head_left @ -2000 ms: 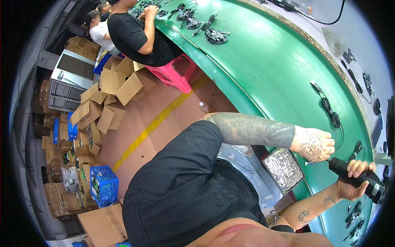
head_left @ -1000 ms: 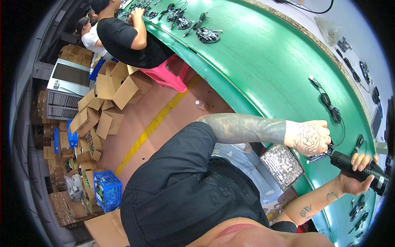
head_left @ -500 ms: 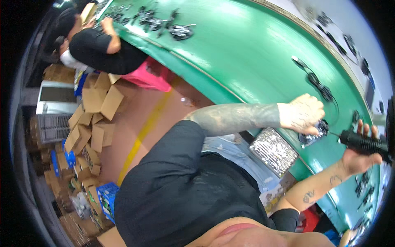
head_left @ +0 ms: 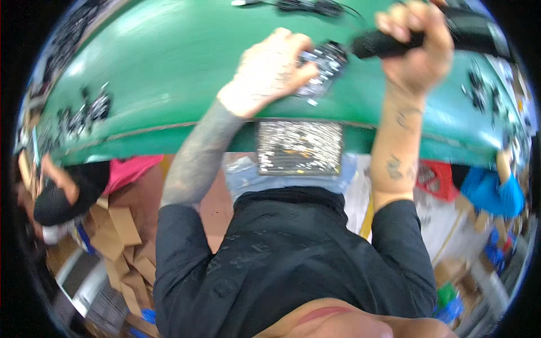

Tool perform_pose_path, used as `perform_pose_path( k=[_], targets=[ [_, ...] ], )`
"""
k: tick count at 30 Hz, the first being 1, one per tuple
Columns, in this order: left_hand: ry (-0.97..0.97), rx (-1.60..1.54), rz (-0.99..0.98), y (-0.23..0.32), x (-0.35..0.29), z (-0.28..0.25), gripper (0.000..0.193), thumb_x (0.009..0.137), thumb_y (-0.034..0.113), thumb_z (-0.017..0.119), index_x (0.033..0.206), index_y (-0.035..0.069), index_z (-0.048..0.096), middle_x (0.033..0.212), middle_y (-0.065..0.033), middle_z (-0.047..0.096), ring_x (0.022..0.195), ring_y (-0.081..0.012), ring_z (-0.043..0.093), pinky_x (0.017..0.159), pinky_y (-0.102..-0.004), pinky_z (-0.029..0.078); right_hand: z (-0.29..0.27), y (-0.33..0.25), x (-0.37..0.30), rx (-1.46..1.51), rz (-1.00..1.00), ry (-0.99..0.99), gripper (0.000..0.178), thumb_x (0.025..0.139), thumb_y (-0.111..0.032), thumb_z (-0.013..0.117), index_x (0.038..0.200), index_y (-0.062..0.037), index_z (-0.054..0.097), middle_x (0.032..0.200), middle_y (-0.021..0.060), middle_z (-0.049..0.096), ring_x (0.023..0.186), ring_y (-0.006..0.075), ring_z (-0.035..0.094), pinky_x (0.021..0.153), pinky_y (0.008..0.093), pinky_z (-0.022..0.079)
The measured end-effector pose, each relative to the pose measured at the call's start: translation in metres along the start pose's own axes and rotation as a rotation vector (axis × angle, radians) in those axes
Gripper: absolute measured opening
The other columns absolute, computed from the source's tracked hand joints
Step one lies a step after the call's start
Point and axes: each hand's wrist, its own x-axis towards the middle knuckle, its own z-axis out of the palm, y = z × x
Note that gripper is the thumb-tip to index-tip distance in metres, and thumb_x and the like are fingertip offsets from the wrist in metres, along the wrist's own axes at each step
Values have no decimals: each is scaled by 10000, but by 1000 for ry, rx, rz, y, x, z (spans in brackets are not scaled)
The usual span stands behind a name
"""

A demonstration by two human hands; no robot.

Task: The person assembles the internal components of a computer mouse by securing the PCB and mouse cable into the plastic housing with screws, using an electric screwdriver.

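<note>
Over the green table (head_left: 180,73), my left hand (head_left: 267,70) grips a small black part with shiny silvery bits (head_left: 328,63), thumb and forefinger at its left side. Motion blur hides the part's exact kind. My right hand (head_left: 420,48) is wrapped around a black electric screwdriver (head_left: 479,35). Its narrower front end points left, close to the part; the bit is not discernible, so contact cannot be told. Below, at the table's near edge, a rectangular tray (head_left: 300,173) holds many small shiny metal pieces.
A dark coiled cable (head_left: 310,7) with a pale plug lies at the far side. More dark cabled pieces lie in groups at left (head_left: 84,112) and right (head_left: 479,87). Co-workers sit at both sides, one in black (head_left: 70,194), one in blue (head_left: 496,191). Open cardboard boxes (head_left: 115,242) stand lower left.
The whole view has swung round, now facing the table squarely. My right hand has brought the screwdriver's front end nearer the part, while my left hand remains at it.
</note>
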Motion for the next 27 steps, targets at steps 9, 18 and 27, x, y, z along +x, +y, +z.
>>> perform_pose_path(
  k=[9, 18, 27],
  targets=[
    [48, -12, 33, -1, 3, 17, 365, 742, 344, 672, 961, 68, 574, 912, -108, 564, 821, -290, 610, 727, -391, 501, 13, 5, -3, 21, 57, 58, 297, 879, -69, 633, 1134, 17, 507, 703, 27, 547, 534, 122, 528, 519, 267, 454],
    [70, -12, 19, 4, 1, 17, 326, 745, 323, 666, 954, 86, 585, 908, -97, 568, 798, -279, 614, 702, -383, 509, 15, 12, -7, -73, 42, 29, 330, 856, -35, 658, 1136, 44, 504, 718, 17, 584, 559, 97, 546, 524, 238, 450],
    [51, -21, 20, 8, 4, 18, 317, 751, 317, 653, 956, 86, 585, 917, -101, 567, 806, -285, 615, 707, -386, 510, 11, 18, -9, -144, 92, 26, 322, 836, -59, 703, 1092, 44, 537, 735, 19, 625, 586, 79, 569, 525, 216, 454]
  ],
)
